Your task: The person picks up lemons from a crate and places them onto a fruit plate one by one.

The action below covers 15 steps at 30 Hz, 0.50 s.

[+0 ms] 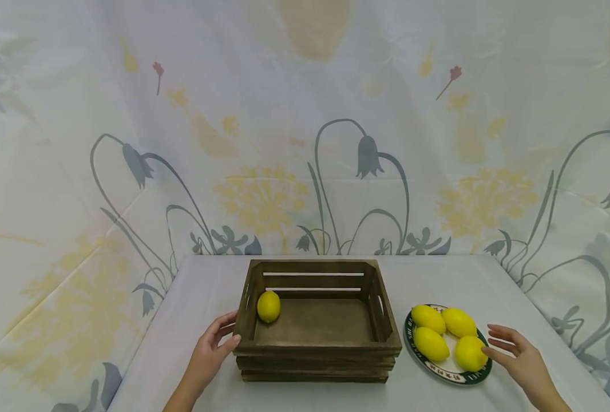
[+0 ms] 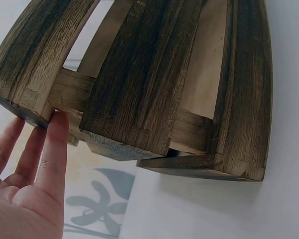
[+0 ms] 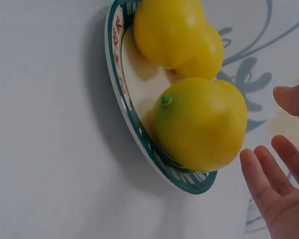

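A brown slatted wooden crate (image 1: 317, 364) stands on the white table, with a single yellow lemon (image 1: 268, 306) lying inside at its left end. My left hand (image 1: 209, 350) is at the crate's left side, its extended fingertips (image 2: 59, 124) touching the end of a slat. To the right of the crate, a green-rimmed plate (image 1: 410, 337) holds several lemons. My right hand (image 1: 523, 361) hovers at the plate's right edge with fingers spread, thumb and fingers beside the nearest lemon (image 1: 470, 353). In the right wrist view that lemon (image 3: 199, 127) shows a green stem end, and nothing lies in the palm.
The white tablecloth (image 1: 202, 286) runs back to a hanging cloth (image 1: 305, 189) printed with grey and yellow flowers. Between the crate and the plate lies a narrow strip of table.
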Tool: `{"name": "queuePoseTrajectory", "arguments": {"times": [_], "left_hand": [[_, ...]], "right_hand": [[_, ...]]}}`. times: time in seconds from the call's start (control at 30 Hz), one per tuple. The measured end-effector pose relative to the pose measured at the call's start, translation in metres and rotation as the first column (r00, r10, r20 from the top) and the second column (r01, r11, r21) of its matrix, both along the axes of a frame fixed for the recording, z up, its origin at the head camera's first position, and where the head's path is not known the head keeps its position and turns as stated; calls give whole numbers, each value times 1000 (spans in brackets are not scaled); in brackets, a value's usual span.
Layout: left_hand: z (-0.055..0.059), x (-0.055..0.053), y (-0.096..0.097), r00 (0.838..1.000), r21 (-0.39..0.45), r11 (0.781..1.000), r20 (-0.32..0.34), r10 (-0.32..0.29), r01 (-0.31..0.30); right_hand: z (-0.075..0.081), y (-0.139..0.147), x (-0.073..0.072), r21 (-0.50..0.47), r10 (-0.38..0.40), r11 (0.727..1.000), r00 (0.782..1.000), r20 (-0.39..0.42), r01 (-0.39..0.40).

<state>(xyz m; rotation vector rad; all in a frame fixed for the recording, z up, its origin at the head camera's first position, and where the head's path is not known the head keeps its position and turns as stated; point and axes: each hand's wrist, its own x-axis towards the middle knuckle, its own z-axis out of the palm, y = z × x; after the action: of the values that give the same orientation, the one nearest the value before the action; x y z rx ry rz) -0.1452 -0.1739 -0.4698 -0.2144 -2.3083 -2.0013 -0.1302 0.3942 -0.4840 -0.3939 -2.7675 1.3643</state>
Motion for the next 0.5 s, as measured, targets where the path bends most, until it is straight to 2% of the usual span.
{"name": "queuePoseTrajectory", "arguments": {"times": [0.33, 0.5], "left_hand": [[0, 0, 0, 1000, -3, 1000, -11, -1, 1], [-1, -1, 0, 1000, 2, 1000, -22, -5, 5]], "right_hand": [[14, -11, -6, 9, 19, 1000, 990, -139, -18], [21, -19, -10, -4, 30, 1000, 984, -173, -31]]}}
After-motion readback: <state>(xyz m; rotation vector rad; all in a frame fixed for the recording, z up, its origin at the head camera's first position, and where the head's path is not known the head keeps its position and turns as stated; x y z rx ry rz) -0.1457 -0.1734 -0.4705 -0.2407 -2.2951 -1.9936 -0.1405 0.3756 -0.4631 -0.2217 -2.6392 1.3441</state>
